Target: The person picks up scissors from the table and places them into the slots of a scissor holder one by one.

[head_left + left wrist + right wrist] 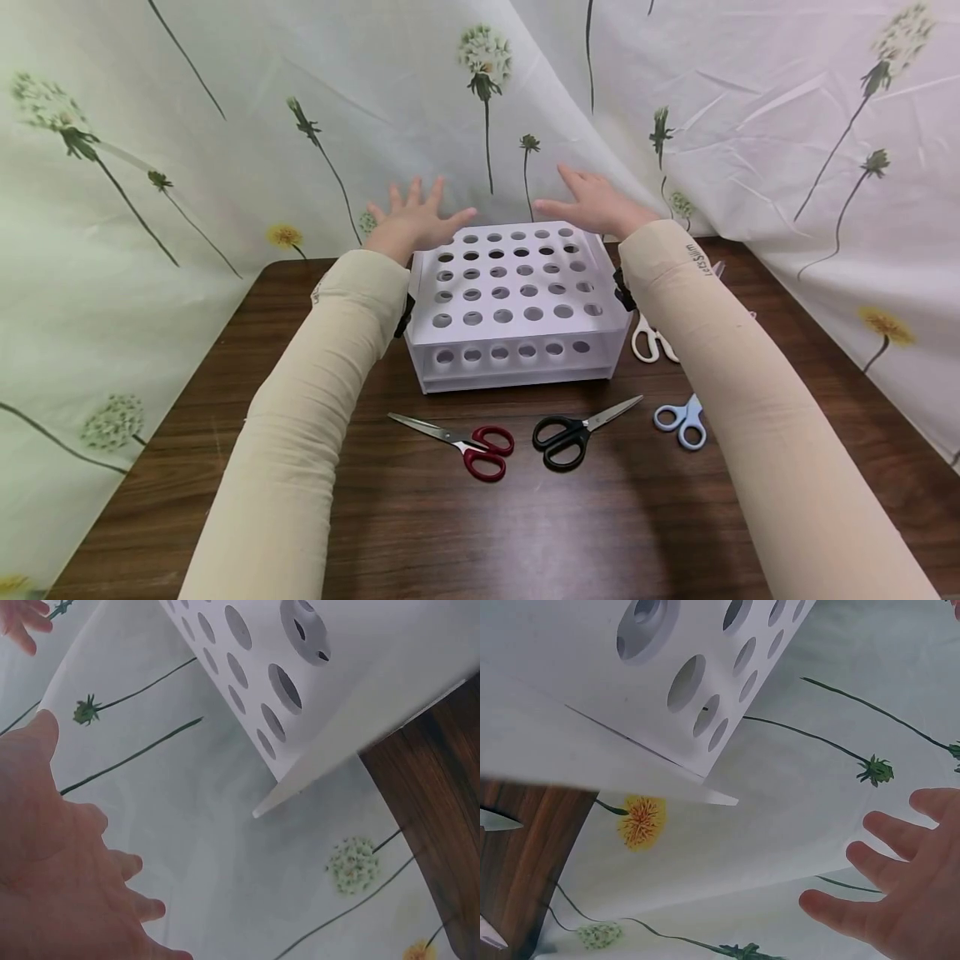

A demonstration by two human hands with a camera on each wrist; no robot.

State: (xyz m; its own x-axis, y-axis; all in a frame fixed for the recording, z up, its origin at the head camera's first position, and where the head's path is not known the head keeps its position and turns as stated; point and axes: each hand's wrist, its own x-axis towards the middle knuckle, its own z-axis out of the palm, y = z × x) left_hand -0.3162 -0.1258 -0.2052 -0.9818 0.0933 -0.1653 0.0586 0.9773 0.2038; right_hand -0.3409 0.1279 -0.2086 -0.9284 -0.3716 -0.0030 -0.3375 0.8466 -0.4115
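Observation:
A white rack point(487, 333) with rows of round holes stands on the table, its tiers joined by side panels. Above its back left corner my left hand point(416, 223) is spread, fingers apart, holding nothing. My right hand point(596, 204) reaches over the back right corner, fingers extended and also holding nothing. In the left wrist view the left hand point(60, 862) is apart from the rack point(360, 712). The right wrist view likewise shows a gap between the right hand point(922, 877) and the rack point(577, 675).
Red-handled scissors point(476, 447) and black-handled scissors point(576, 427) lie in front of the rack. Blue-handled scissors point(683, 412) and white-handled scissors point(649, 322) lie to its right, partly hidden by the right sleeve. A flower-printed cloth point(420, 83) hangs behind the brown table point(450, 542).

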